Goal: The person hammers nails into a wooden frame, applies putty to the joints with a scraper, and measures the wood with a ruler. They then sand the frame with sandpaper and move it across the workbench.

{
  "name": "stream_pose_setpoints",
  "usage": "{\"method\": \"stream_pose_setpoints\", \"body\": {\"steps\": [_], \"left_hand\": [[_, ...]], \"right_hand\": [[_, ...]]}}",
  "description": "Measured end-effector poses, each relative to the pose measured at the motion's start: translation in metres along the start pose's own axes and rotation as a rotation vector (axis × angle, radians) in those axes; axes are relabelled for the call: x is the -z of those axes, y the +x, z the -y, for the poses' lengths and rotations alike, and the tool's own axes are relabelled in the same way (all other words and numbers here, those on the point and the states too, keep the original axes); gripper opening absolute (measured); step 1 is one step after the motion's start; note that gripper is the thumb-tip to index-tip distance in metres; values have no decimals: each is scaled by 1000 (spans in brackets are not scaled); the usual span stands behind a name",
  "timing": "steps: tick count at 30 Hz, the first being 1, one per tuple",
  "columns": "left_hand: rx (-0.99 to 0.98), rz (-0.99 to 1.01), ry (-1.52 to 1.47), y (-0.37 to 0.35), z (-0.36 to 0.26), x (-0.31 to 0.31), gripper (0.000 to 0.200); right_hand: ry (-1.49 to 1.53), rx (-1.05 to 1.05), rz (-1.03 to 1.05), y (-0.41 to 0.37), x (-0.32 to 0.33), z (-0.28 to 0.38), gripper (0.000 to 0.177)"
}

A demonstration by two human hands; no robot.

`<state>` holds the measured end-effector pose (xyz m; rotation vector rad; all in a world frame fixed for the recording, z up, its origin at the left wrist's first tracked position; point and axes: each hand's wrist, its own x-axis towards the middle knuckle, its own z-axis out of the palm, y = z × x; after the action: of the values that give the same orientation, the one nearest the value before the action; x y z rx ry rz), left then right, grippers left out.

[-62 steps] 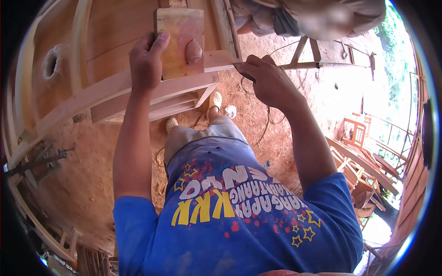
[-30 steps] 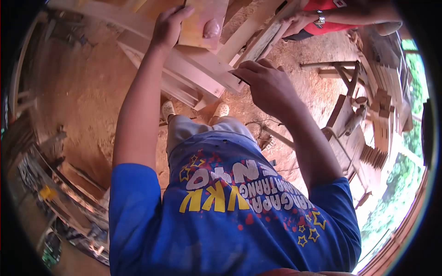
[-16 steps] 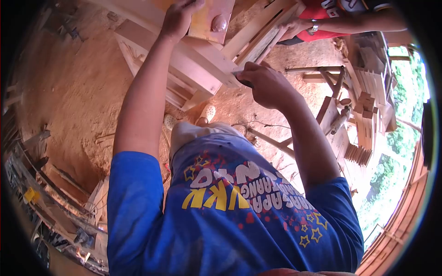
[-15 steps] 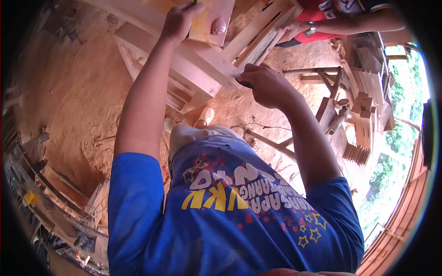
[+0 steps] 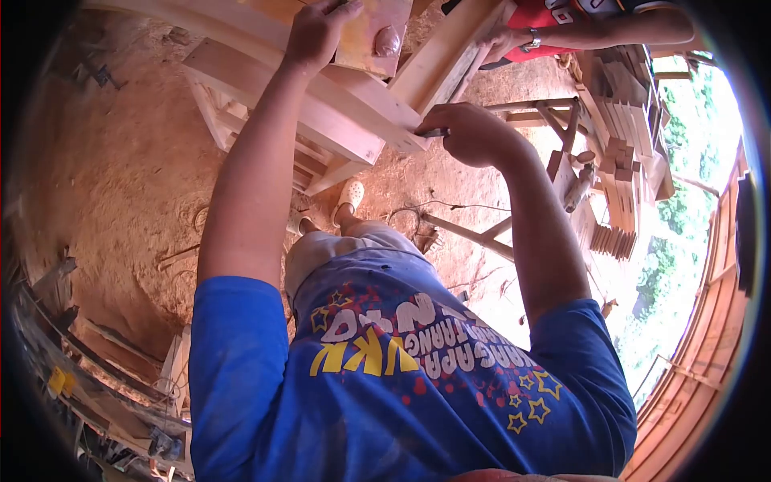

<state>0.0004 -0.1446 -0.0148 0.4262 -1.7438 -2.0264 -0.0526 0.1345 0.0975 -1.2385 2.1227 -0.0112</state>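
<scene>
Board [image 5: 365, 50]: it is at the upper edge of the view, above the wooden frame [image 5: 341, 120]. Its face is turned up, probably so that the lump does not slide off. If it rests on the frame or only hangs over it, I cannot tell.
Lump [image 5: 387, 41]: a soft-looking, shiny mass, sitting near the right edge of the board, on the side of the right hand, which makes it easy to reach.
Left hand [image 5: 312, 38]: clamped on the left edge of the board, the thumb near its face; the grip at the edge leaves the face free. The other fingers are partly cut by the border of the view.
Right hand [image 5: 478, 135]: fingers together, closed on a small tool [image 5: 434, 132]. The hold is low and short, which seems good for fine control.
Beam end [image 5: 408, 138]: just beside the right fingertips; whether the tool touches the wood, I cannot tell.
Other person [image 5: 534, 16]: in a red shirt, with one hand [image 5: 499, 42] at a wooden piece beside the frame, perhaps to steady it.
</scene>
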Motion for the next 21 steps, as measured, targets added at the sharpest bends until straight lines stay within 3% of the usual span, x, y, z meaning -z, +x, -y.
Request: {"method": "stream_pose_setpoints", "body": {"steps": [6,7,10,12,14,16,18,21], "left_hand": [[-64,-45,9,0,-11,-3,40],[-64,-61,-17,-3,-10,-3,40],[-54,-27,62,-2,-11,1,40],[-68,-61,68,-2,-13,-1,38],[-65,-88,43,-1,-17,-6,37],[-29,-125,-5,-4,-17,-8,36],[-15,-152,61,-2,-5,1,35],[12,-237,73,3,-2,-5,34]], "right_hand": [[-52,-194,119,-22,3,15,53],[-8,-63,-40,-27,0,9,51],[-43,-60,-59,-27,-9,8,54],[-88,-90,224,-30,0,13,52],[56,-26,164,-33,-16,-7,48],[289,211,-24,-40,-20,-34,43],[580,284,-23,-49,-29,-73,37],[733,257,59,-68,-41,-145,29]]}}
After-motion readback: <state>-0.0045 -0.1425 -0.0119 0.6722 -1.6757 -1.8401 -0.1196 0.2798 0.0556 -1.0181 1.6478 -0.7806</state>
